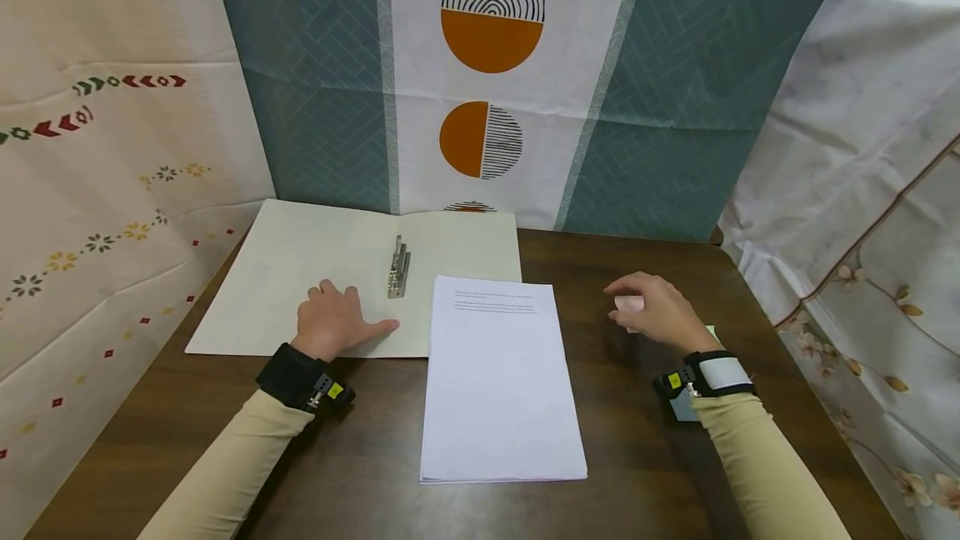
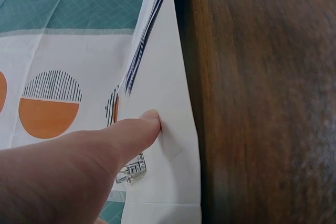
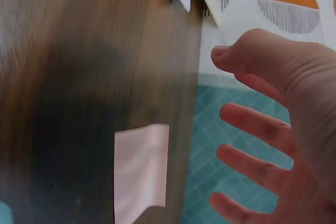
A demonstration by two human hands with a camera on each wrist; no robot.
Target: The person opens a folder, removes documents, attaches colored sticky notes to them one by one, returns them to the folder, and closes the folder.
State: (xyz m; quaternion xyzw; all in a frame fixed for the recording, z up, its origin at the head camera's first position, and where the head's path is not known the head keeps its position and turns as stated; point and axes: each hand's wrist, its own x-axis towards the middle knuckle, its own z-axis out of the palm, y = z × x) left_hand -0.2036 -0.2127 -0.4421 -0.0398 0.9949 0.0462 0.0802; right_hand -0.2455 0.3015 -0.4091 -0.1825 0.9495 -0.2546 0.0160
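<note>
My left hand (image 1: 330, 325) rests on the left side of an open cream file folder (image 1: 322, 244), thumb stretched toward the middle. Just beyond that thumb sits the folder's metal lever clip (image 1: 398, 269). A stack of white paper (image 1: 501, 390) with a few printed lines on top overlaps the folder's right side and the table. My right hand (image 1: 654, 308) hovers over the table to the right of the stack. In the right wrist view its fingers are spread and hold nothing. Past them lies a pink sticky note (image 3: 140, 171), partly hidden by the hand in the head view.
A light blue note (image 1: 684, 408) and a bit of green paper (image 1: 711, 330) show from under my right wrist. The dark wooden table (image 1: 360, 473) is bordered by a patterned cloth (image 1: 487, 90) at the back and hanging cloths on both sides.
</note>
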